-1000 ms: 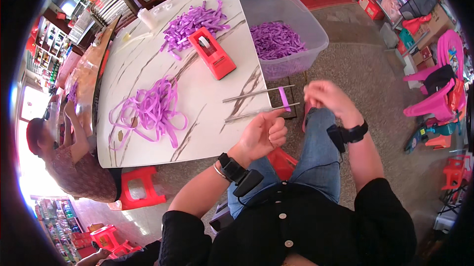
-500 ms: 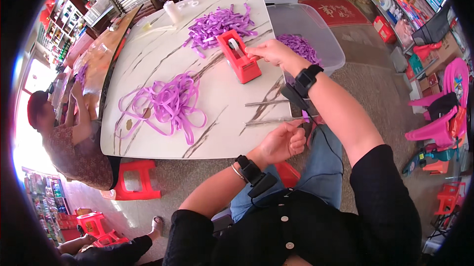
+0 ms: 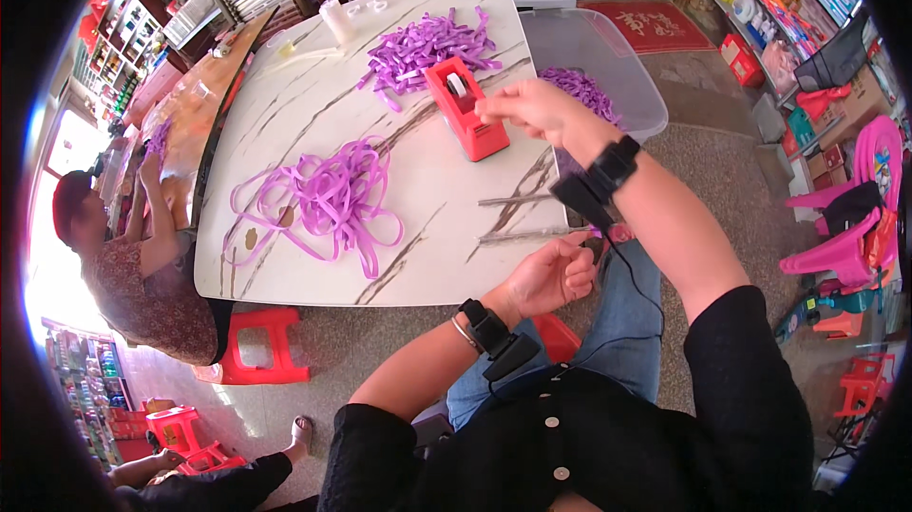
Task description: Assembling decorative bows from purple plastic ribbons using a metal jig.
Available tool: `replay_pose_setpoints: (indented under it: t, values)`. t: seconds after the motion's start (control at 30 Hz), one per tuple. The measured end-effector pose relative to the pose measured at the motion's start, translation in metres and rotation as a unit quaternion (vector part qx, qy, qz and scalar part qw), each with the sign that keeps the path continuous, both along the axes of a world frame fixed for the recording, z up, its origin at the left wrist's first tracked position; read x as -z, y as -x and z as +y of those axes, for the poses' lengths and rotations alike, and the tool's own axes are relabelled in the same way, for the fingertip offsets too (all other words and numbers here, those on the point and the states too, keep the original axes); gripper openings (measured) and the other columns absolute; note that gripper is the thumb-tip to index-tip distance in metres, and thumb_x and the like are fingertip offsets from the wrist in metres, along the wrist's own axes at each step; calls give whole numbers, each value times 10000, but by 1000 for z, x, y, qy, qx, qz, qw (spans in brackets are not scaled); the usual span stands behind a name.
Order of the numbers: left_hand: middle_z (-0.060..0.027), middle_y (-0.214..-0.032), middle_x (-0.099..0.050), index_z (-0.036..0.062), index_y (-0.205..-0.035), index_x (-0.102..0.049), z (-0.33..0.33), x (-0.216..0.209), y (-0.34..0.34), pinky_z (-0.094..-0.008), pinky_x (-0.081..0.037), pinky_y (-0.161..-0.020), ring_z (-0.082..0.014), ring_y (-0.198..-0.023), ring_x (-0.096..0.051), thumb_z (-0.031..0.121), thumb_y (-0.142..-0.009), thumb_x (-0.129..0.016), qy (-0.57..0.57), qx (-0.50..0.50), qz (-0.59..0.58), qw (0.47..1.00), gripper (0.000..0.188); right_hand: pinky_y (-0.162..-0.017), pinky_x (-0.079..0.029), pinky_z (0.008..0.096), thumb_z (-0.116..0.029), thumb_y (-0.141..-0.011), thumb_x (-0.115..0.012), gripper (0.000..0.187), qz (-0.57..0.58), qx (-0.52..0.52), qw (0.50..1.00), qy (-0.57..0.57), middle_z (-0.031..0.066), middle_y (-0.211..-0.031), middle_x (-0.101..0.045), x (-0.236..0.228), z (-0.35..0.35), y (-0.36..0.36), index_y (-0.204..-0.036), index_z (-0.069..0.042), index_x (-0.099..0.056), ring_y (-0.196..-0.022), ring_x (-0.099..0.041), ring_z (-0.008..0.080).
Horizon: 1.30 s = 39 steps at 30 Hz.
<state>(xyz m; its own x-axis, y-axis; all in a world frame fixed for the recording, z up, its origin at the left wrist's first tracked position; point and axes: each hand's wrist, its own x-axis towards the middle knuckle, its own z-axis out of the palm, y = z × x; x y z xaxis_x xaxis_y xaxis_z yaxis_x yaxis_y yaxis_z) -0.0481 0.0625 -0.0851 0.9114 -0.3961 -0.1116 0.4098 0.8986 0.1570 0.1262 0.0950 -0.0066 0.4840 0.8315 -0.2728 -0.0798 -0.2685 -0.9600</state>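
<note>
My right hand [image 3: 534, 109] is closed in a pinch beside the red tape dispenser [image 3: 469, 113], close to its near right side. What the fingertips hold, if anything, is too small to make out. My left hand [image 3: 553, 273] is curled at the table's near right edge, thumb and forefinger together; a bit of purple shows near its fingertips, but I cannot tell what it grips. Two thin grey rods [image 3: 518, 199] lie by that edge, one reaching toward my left hand. A loose tangle of purple ribbon [image 3: 332, 199] lies on the left of the table.
A heap of short purple ribbon pieces [image 3: 423, 51] lies behind the dispenser on the marbled table [image 3: 427, 256]. A clear plastic bin [image 3: 636, 94] with more purple pieces stands right. A white bottle [image 3: 336, 22] stands at the back. Another person [image 3: 142, 274] works at the left.
My right hand has shifted slightly right, its fingertips drawing a little away from the dispenser's top. My left hand stays nearly in place; less purple shows at its fingertips.
</note>
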Motion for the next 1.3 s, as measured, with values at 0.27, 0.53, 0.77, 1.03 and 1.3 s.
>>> replay_pose_setpoints:
  t: [0.27,0.53,0.77,1.03,1.3]
  values:
    - [5,-615,-297,117,-757,-364,-2,8,-1,-240,-327,-573,-112,-576,-344,109,-803,-384,11,8,-26,1000,51,-406,-281,210,-243,-723,-677,209,13,5,1000,7,7,-708,-629,41,-26,17,-786,-46,-653,-476,-382,35]
    - [8,-613,-280,111,-931,-451,-2,2,-1,-236,-312,-561,-112,-576,-329,96,-805,-380,5,2,-3,1000,146,-531,-439,322,-249,-681,-666,159,-364,19,929,67,72,-611,-612,36,-18,8,-683,-90,-665,-567,-586,209]
    - [6,-623,-312,133,-1016,-411,-2,6,-3,-229,-319,-550,-111,-574,-345,86,-807,-384,18,9,-14,1000,216,-559,-455,350,-226,-670,-659,145,-476,16,876,81,105,-609,-597,30,-17,7,-681,-82,-656,-611,-591,277]
    - [12,-613,-270,100,-1136,-429,-3,5,0,-238,-315,-574,-111,-579,-324,103,-822,-376,-11,1,-19,1000,318,-617,-413,211,-179,-781,-583,165,-174,-127,975,48,13,-707,-600,19,-97,-33,-767,-17,-611,-653,-531,73]
    - [11,-609,-263,97,-1162,-417,-3,1,-1,-243,-319,-584,-111,-576,-320,117,-830,-384,-21,5,-2,1000,334,-576,-401,237,-281,-794,-575,248,-174,-294,927,155,-3,-632,-580,32,-134,-28,-719,-48,-616,-593,-516,70]
